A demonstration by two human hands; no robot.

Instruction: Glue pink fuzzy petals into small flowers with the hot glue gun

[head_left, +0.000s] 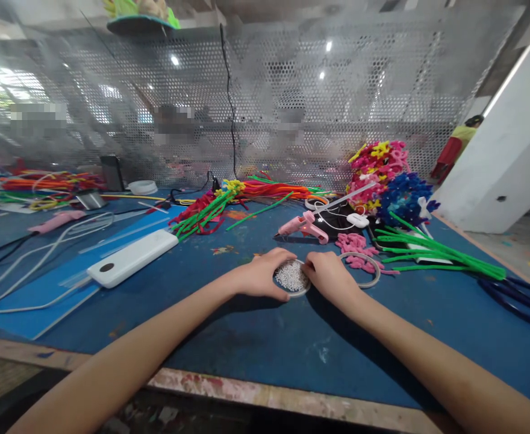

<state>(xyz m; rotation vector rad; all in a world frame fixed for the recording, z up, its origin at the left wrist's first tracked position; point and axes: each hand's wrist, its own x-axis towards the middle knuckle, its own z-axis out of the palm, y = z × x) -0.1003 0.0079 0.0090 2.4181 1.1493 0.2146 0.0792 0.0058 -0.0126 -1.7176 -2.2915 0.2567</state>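
A small round dish [299,294] of white beads [291,276] rests on the blue tabletop in front of me. From the left, my left hand [265,274] wraps thumb and fingers around its side. At the right rim is my right hand [330,274], its fingers curled and closed; whatever they pinch, if anything, is hidden. Just beyond my right hand lies a pale ring [376,278], partly over pink fuzzy pieces [354,244]. A pink glue gun [303,225] lies behind the dish.
Green pipe cleaners [441,250] and blue-handled scissors [518,301] lie to the right. Fuzzy flower bunches [377,175] stand behind. On the left are a white power strip [134,258], its cable, a blue sheet [34,310] and another pink glue gun [59,222]. A perforated metal screen [274,90] closes the back.
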